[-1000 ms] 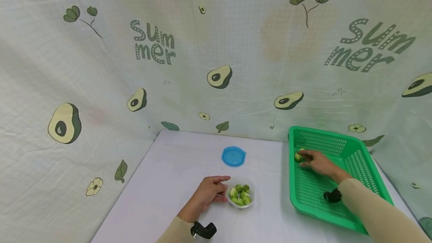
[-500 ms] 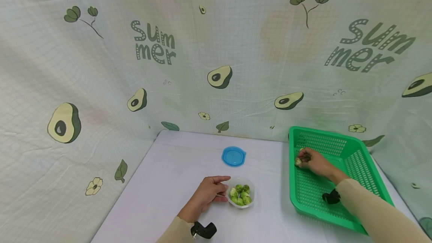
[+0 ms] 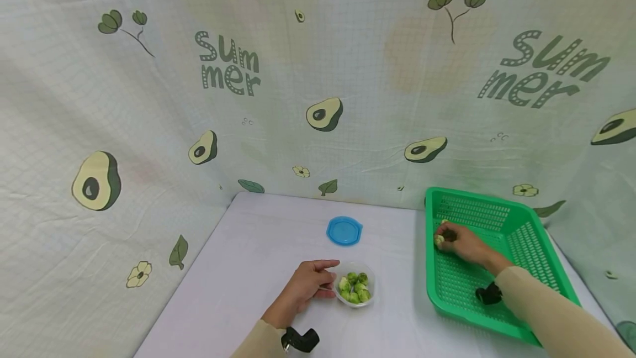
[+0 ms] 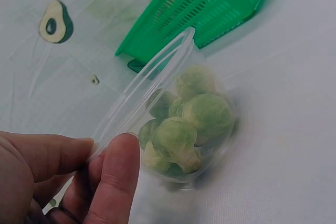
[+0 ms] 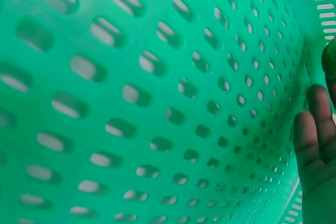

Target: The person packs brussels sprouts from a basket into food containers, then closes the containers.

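Observation:
My left hand (image 3: 310, 283) pinches the rim of a small clear plastic bowl (image 4: 189, 43), thumb and fingers on its left edge. Several Brussels sprouts (image 4: 181, 124) lie inside the bowl, which rests on the table. At the left side of the green basket (image 3: 497, 322), my right hand (image 3: 467, 245) curls its fingers round a Brussels sprout (image 3: 439, 240). A darker round shape (image 3: 449, 235) shows within the curl of that hand. Just beyond the fingers, another pale sprout (image 3: 444, 221) is partly hidden. The right wrist view catches only some fingers (image 5: 307, 135) and a sprout (image 5: 329, 61) at its edge.
A round blue lid (image 3: 344, 231) lies on the white table (image 3: 268, 236) behind the bowl. The basket's raised walls surround the right hand. A printed cloth (image 3: 367, 70) hangs behind and at the sides of the table.
My right hand has drawn slightly toward me inside the basket, and its fingers have curled in around the sprout. The left hand and the bowl have stayed put.

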Demonstrator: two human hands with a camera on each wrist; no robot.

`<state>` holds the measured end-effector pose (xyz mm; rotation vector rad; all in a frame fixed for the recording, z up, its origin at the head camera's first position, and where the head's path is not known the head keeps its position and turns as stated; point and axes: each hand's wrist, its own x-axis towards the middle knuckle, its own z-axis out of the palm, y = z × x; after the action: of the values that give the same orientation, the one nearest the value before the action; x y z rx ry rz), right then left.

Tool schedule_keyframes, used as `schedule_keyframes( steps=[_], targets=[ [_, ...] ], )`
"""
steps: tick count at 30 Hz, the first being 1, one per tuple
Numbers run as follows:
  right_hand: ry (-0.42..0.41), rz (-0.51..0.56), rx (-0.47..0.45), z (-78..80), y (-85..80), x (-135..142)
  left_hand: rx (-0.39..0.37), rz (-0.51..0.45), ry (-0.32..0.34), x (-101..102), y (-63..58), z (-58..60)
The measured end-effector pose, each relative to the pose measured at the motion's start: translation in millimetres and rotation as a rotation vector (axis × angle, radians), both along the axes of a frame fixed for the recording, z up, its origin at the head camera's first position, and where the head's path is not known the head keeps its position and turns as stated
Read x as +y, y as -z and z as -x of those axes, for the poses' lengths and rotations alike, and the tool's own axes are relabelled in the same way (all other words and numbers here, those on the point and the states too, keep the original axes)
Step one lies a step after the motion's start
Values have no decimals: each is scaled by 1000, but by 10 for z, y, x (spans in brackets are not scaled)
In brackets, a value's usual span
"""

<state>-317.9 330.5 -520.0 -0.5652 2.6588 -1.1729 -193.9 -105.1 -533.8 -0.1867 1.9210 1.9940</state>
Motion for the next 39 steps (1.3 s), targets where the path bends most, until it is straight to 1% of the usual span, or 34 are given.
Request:
schedule_keyframes(
  steps=[4,6,11,18,21,27,31,39],
  targets=[
    [43,-24,-5,-19,1,52,-2,1,-2,5,8,-2],
    [66,-16,-23,-32,-4,65,-1,0,-1,6,13,1],
    [117,2,-25,-78,-63,66,2,-1,5,9,23,4],
    [142,-31,33,-141,-209,61,9,-6,9,10,17,16],
    [156,-21,41,-147,-245,73,14,-3,9,7,17,14],
    [168,38,12,-175,-297,125,24,-1,14,5,16,10],
    [183,57,-10,-211,-355,132,24,-8,12,3,16,8],
    [207,87,6,-303,-495,114,23,-21,18,8,5,0]
  ],
)
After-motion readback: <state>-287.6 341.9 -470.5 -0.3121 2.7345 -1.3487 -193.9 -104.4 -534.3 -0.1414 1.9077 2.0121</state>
